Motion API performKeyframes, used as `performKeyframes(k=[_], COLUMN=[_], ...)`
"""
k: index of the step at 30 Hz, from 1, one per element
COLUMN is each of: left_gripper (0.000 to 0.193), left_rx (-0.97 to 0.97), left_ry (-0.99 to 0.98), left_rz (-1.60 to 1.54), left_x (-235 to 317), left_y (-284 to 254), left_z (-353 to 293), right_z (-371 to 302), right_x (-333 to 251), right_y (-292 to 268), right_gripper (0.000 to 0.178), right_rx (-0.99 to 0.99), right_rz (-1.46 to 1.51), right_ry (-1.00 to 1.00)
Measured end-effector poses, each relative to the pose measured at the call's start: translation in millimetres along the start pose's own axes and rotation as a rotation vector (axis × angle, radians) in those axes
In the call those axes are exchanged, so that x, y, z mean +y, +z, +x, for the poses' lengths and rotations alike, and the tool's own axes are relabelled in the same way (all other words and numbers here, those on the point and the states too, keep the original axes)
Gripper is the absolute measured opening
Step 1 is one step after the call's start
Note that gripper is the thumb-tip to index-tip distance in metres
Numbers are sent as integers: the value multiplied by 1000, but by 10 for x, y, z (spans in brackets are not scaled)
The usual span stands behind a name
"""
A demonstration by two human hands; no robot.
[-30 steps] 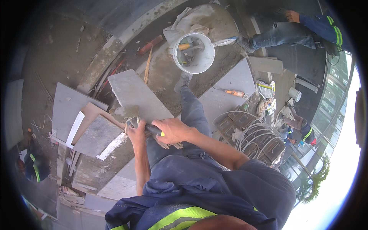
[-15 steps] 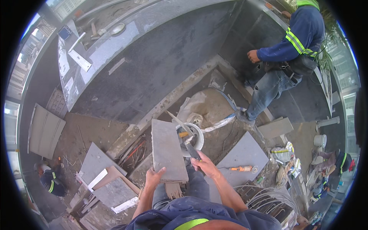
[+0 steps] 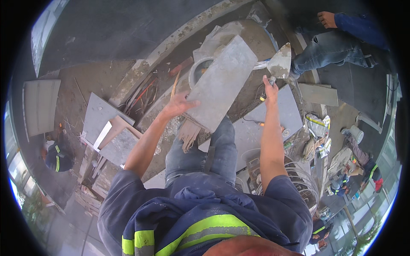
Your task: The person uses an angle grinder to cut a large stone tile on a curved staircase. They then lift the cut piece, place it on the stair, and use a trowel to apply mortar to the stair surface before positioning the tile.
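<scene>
The left hand, thumb across the face, grips the lower left edge of a flat grey rectangular slab held tilted at upper centre of the frame. The right hand, right of centre, is closed around a trowel with a mortar-smeared, pointed metal blade, raised apart from the slab. A round white plastic bucket shows partly hidden behind the slab's left edge.
</scene>
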State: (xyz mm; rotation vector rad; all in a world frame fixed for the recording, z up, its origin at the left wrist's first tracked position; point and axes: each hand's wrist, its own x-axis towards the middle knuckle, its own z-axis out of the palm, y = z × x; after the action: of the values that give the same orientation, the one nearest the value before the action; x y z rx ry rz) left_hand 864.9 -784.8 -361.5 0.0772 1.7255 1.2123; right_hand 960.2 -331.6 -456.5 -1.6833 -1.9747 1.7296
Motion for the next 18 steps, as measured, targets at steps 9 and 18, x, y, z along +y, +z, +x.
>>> performKeyframes(k=[9, 18], left_gripper=[73, 56], left_rx=[56, 111], left_ry=[-188, -142], left_rz=[357, 593], left_x=[-2143, -2761], left_y=[-496, -218], left_z=[1484, 2127], right_z=[1565, 1393], right_x=[1326, 1313], right_y=[858, 1607], right_gripper=[44, 42], right_rx=[-253, -198], right_rz=[566, 530], right_ry=[272, 210])
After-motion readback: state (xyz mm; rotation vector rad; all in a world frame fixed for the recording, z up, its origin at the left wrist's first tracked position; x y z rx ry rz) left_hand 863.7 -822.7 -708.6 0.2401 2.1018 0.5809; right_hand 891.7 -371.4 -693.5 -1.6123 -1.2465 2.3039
